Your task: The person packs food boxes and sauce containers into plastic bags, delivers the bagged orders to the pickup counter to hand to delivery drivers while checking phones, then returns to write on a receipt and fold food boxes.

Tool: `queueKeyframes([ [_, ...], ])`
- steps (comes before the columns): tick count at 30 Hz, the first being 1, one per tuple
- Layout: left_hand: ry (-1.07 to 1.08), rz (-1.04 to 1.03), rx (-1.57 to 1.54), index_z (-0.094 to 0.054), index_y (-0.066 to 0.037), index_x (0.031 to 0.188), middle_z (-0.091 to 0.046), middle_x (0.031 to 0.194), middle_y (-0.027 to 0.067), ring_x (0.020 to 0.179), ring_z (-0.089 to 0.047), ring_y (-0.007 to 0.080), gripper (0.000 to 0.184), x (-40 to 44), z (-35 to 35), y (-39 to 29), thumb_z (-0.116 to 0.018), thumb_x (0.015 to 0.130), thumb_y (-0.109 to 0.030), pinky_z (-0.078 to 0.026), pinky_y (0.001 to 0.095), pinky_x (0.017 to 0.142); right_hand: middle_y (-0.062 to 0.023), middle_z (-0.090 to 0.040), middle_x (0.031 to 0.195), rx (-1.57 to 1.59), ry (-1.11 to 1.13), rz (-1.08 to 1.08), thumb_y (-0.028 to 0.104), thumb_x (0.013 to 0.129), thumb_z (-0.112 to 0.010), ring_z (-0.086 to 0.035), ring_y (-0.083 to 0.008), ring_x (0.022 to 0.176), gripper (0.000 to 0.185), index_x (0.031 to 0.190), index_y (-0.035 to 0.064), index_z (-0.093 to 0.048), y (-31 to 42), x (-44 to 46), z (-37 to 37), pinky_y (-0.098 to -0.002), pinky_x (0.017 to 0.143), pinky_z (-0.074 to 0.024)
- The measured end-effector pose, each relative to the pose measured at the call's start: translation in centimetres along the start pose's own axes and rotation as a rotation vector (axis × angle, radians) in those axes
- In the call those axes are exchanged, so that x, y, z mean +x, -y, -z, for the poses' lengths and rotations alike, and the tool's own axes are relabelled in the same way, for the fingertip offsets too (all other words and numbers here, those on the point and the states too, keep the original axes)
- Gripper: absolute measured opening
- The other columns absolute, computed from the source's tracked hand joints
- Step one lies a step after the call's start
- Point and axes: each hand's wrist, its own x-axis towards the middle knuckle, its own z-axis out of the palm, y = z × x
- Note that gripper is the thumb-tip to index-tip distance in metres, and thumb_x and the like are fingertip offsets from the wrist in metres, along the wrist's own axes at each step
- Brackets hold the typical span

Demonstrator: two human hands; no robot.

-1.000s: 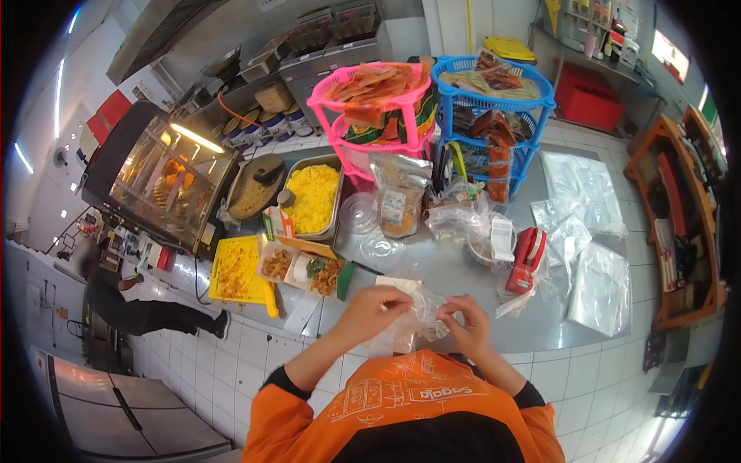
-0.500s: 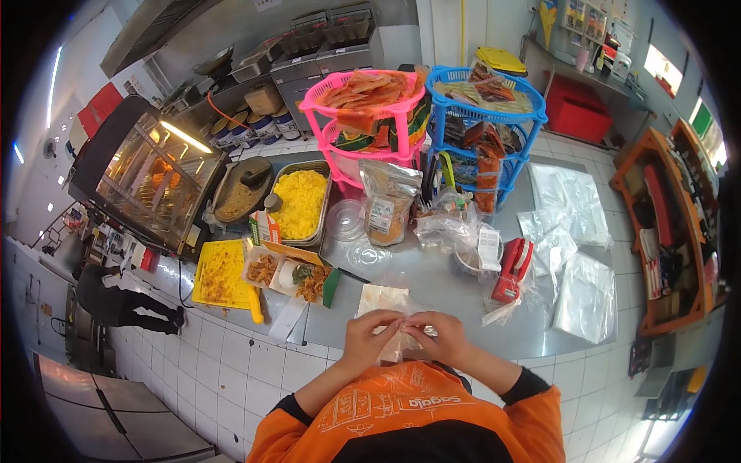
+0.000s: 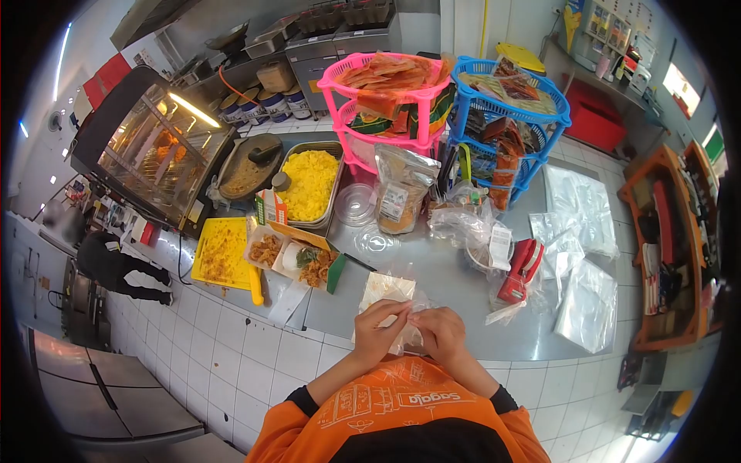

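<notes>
At the table's front edge, my left hand (image 3: 380, 330) and my right hand (image 3: 440, 333) meet with fingertips pinched together. Thin clear plastic, apparently a small bag (image 3: 407, 340), shows between and below them, and the fingers of both hands are closed on it. Just beyond the hands lies a pale, flat square piece (image 3: 387, 288) with more clear plastic over it; what it is made of I cannot tell. An open takeaway box (image 3: 292, 266) with fried pieces, a white mound and green leaves stands to the left.
Left of the box are a yellow cutting board (image 3: 224, 251), a knife, and a tray of yellow rice (image 3: 311, 185). Behind stand pink (image 3: 382, 96) and blue (image 3: 509, 100) basket racks. A red stapler (image 3: 521, 272) and plastic bags (image 3: 587, 305) lie right. Another person (image 3: 116, 262) stands far left.
The view has shifted slightly, so the table items appear further right. My hands remain pinched together on the plastic, the right one turned a little more knuckles-up.
</notes>
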Motion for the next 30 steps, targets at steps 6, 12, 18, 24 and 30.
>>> queueKeyframes([
  [6,0.044,-0.114,0.056,-0.071,0.000,0.102,-0.068,0.093,0.0110,0.081,-0.066,0.0184,0.025,-0.5,0.2,0.2,-0.068,0.079,0.008,-0.052,0.0257,0.070,-0.0103,-0.069,0.081,0.113,-0.058,-0.445,-0.003,0.077,-0.074,-0.065,-0.0184,0.069,0.014,0.088,0.0013,-0.067,0.9,-0.7,-0.3,-0.0283,0.063,-0.0505],
  [12,0.081,-0.266,0.134,-0.069,0.000,0.105,-0.067,0.093,0.0111,0.080,-0.066,0.0209,0.027,0.2,0.4,0.3,-0.069,0.079,0.006,-0.053,0.0274,0.067,-0.0099,-0.068,0.080,0.208,-0.094,-0.455,-0.006,0.076,-0.075,-0.064,-0.0173,0.071,0.015,0.088,-0.0002,-0.068,1.3,-0.3,-0.3,-0.0266,0.065,-0.0493],
  [18,0.114,-0.326,0.193,-0.068,0.001,0.106,-0.067,0.094,0.0110,0.081,-0.066,0.0236,0.027,0.3,0.9,0.0,-0.069,0.079,0.004,-0.053,0.0295,0.068,-0.0096,-0.068,0.080,0.172,-0.090,-0.488,-0.005,0.074,-0.076,-0.063,-0.0178,0.073,0.015,0.086,0.0006,-0.068,1.5,0.1,-0.4,-0.0286,0.067,-0.0489],
  [24,0.124,-0.511,0.328,-0.068,0.000,0.101,-0.067,0.097,0.0091,0.090,-0.064,0.0281,0.024,0.7,1.3,0.0,-0.070,0.077,0.001,-0.052,0.0333,0.075,-0.0072,-0.068,0.082,0.138,0.001,-0.645,0.003,0.076,-0.076,-0.059,-0.0209,0.073,0.011,0.086,0.0050,-0.070,1.7,0.4,0.3,-0.0319,0.070,-0.0463],
  [30,0.138,-0.396,0.329,-0.065,-0.007,0.113,-0.066,0.102,0.0052,0.101,-0.059,0.0267,0.041,0.9,-0.1,-1.3,-0.074,0.073,-0.009,-0.038,0.0443,0.097,-0.0048,-0.067,0.081,0.136,0.161,-0.686,0.009,0.082,-0.070,-0.056,-0.0180,0.070,0.005,0.085,0.0056,-0.068,1.2,0.3,2.8,-0.0300,0.075,-0.0405],
])
